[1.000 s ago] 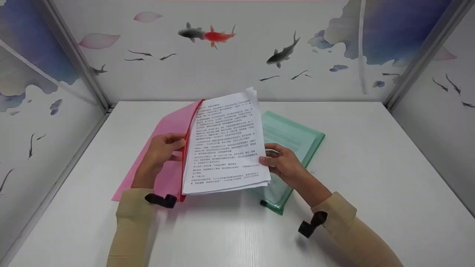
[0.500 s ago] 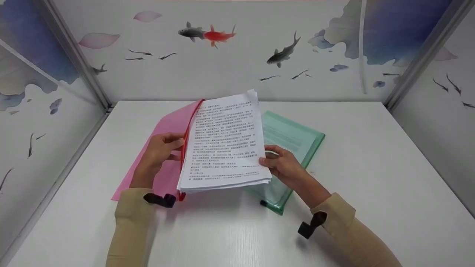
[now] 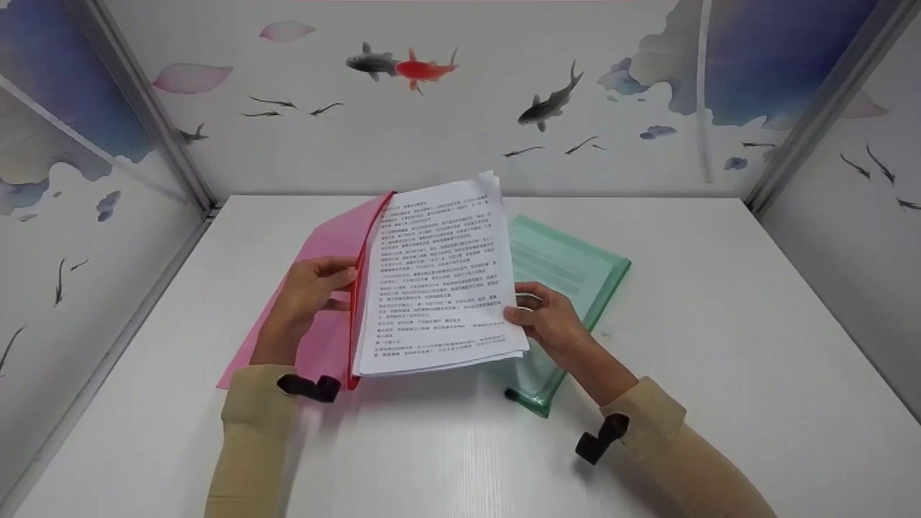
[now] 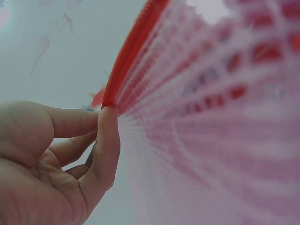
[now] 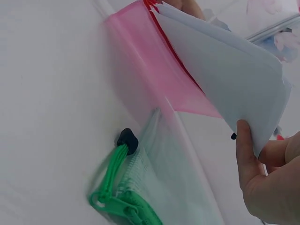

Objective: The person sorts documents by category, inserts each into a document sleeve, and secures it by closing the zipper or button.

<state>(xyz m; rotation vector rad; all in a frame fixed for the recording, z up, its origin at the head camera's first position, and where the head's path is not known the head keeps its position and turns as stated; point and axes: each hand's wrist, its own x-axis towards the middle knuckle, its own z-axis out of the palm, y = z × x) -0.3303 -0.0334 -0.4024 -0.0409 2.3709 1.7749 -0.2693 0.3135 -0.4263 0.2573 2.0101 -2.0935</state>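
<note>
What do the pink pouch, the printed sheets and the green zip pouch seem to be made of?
Pink pouch: probably soft, translucent plastic; the left wrist view shows a grid.
Printed sheets: apparently matte white paper, with thin stacked edges.
Green zip pouch: likely glossy plastic, translucent, since lines show through.

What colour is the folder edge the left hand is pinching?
The folder edge is red, clearest in the left wrist view.

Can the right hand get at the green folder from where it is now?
Probably, but not freely: the right hand is pinching the papers. The green folder lies just beneath on the table, its far right corner uncovered.
</note>
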